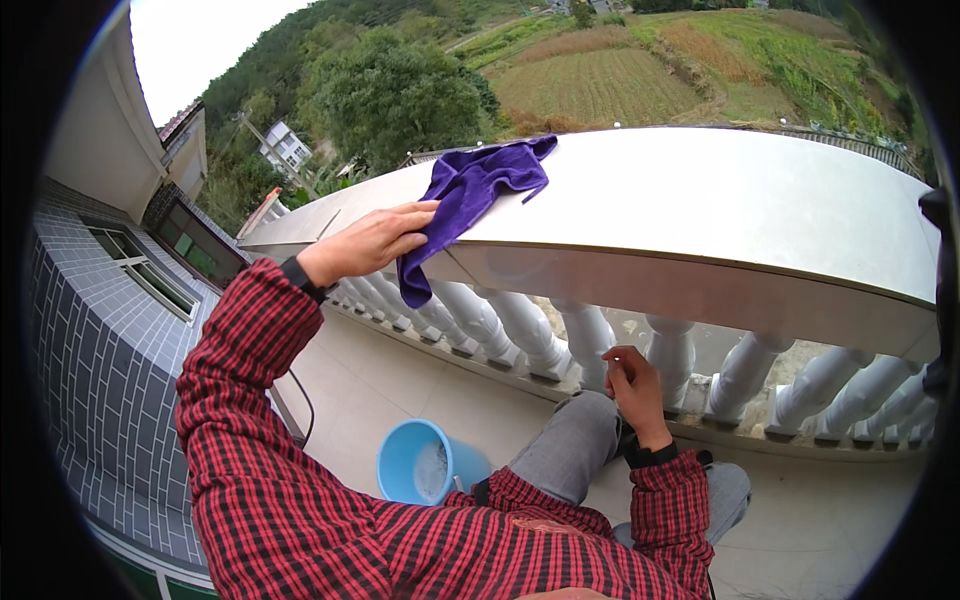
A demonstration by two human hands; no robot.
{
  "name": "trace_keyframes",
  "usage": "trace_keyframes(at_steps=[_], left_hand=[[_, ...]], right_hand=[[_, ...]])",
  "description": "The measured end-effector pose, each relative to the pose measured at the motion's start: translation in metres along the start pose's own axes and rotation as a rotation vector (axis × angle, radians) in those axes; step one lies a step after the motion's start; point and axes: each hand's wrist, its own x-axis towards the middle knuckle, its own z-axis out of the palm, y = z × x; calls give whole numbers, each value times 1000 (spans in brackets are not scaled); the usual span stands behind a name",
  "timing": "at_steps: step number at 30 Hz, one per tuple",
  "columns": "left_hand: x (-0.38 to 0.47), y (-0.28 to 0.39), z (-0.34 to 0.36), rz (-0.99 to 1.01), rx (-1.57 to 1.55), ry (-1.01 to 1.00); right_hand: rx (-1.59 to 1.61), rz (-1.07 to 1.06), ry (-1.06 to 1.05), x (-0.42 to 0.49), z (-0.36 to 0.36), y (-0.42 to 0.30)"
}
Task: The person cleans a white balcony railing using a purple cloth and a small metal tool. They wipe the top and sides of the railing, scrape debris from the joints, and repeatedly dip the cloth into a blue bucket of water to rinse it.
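Observation:
A purple cloth [480, 184] lies crumpled over the white tiled top of the balcony railing [697, 195], one corner hanging down the near side. My left hand [379, 238] holds the cloth by its left part, fingertips on the fabric near the rail's front edge. Lower down, my right hand [636, 386] is loosely curled in front of the white balusters [589, 330], above my knee. Nothing shows in its fingers. On the floor by my legs stands a light blue bucket [469, 457] with sudsy water [430, 471] inside.
A grey brick wall [112, 322] with a window [154, 281] runs along the left. A dark cable [309, 401] hangs near my left sleeve. Pale tiles [360, 367] cover the floor. Beyond the railing are trees [390, 97] and fields [592, 86].

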Motion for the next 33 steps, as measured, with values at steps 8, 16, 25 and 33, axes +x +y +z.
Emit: trace_keyframes(at_steps=[8, 16, 25, 33], left_hand=[[-3, -32, 18, -128, 40, 63], [156, -76, -13, -180, 239, -134], [121, -65, 0, 20, 231, 67], [146, -78, 0, -28, 214, 96]], right_hand=[[-57, 8, -21, -5, -1, 12], [-110, -32, 12, -4, -8, 13], [-112, 10, -7, -1, -4, 12], [-147, -44, -30, -4, -3, 13]])
